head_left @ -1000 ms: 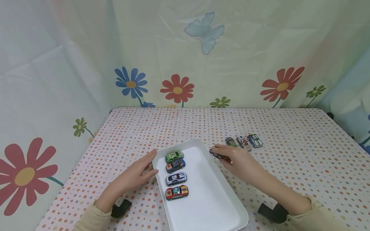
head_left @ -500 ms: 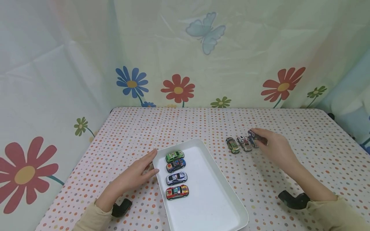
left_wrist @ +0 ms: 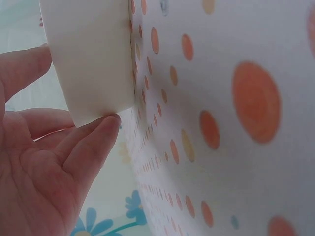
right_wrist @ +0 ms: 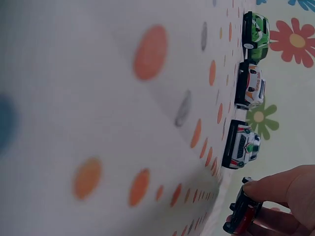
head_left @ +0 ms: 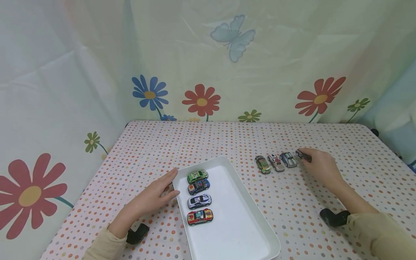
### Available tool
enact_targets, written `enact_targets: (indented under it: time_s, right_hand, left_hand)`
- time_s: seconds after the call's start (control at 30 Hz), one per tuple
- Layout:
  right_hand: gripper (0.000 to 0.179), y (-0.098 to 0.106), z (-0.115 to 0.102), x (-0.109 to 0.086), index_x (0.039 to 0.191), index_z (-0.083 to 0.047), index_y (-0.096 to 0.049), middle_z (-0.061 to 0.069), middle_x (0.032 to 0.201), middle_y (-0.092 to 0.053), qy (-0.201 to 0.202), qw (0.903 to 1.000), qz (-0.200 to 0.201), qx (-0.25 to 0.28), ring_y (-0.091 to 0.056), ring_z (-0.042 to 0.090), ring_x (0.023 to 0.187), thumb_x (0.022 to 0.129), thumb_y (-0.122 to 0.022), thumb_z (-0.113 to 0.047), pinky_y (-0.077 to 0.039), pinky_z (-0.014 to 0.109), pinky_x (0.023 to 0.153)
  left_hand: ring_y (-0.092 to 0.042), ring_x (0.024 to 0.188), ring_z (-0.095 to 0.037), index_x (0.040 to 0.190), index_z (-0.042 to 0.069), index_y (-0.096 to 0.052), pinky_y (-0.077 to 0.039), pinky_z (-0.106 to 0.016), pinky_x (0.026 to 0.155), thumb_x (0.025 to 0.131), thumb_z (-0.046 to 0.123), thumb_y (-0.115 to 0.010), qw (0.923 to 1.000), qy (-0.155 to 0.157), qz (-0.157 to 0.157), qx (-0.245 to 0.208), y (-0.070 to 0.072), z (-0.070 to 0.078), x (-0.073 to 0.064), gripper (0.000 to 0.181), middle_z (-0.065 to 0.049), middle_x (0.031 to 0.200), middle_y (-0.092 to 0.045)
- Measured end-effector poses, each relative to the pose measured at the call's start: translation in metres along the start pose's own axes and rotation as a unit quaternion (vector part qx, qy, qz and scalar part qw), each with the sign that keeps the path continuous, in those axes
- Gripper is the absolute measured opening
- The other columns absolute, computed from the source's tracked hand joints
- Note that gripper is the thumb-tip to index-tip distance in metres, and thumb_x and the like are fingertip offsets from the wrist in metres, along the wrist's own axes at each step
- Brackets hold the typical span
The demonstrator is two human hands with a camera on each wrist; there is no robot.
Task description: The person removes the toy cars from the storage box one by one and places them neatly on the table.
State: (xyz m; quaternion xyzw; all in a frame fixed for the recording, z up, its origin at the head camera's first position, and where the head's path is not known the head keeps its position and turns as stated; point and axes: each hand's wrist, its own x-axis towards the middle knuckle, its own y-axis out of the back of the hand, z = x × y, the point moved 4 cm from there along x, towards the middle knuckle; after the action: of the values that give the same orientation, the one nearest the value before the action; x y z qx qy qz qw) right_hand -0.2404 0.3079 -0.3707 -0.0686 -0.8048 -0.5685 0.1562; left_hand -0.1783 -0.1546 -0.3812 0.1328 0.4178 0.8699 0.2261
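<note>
In the head view, my left hand (head_left: pixel 147 198) rests against the left corner of a white tray (head_left: pixel 240 231), thumb and fingers spread at its rim. The left wrist view shows those fingers (left_wrist: pixel 98 142) fairly straight against the tray's outer wall. At the far right of the table, my right hand (head_left: pixel 321 166) pinches a dark toy car (head_left: pixel 303 155) between thumb and fingers. The right wrist view shows this toy car (right_wrist: pixel 243 209) tilted, with a red patch. Beside it stands a silver-and-green toy car (head_left: pixel 288 159), then a white-and-red one (head_left: pixel 276 163) and a green one (head_left: pixel 262 164).
Inside the tray, along its left side, lie a green toy car (head_left: pixel 197 176), a dark blue one (head_left: pixel 198 186), a white one (head_left: pixel 199 201) and a red-yellow one (head_left: pixel 199 216). A dotted cloth (head_left: pixel 182 144) covers the table. A flowered curtain (head_left: pixel 276 54) hangs behind.
My right hand has carried the dark toy car from the tray's right edge rightwards, past the other toy cars to the end of their row. The left hand stays at the tray.
</note>
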Motion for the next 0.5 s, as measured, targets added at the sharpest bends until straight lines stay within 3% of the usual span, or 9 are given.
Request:
enact_targets:
  time_s: [0.27, 0.5]
  right_hand:
    - [0.034, -0.01, 0.003, 0.009, 0.113, 0.016, -0.057, 0.036, 0.097, -0.058, -0.015, 0.9997, -0.021, -0.004, -0.048, 0.025, 0.059, 0.08, -0.062, 0.008, -0.039, 0.032, 0.046]
    - [0.035, -0.017, 0.006, 0.013, 0.113, 0.016, -0.058, 0.037, 0.102, -0.057, -0.016, 0.999, -0.04, -0.007, -0.05, 0.025, 0.061, 0.08, -0.064, 0.007, -0.041, 0.034, 0.049]
  left_hand:
    - [-0.021, 0.135, -0.035, 0.145, -0.006, -0.023, -0.021, -0.047, 0.108, 0.096, 0.024, -0.055, 1.0, -0.009, -0.001, -0.001, -0.002, 0.0, 0.0, 0.066, -0.021, 0.149, -0.021]
    - [-0.021, 0.136, -0.034, 0.145, -0.005, -0.023, -0.021, -0.046, 0.108, 0.095, 0.023, -0.057, 1.0, -0.006, 0.001, 0.0, 0.0, -0.001, 0.0, 0.067, -0.019, 0.15, -0.02]
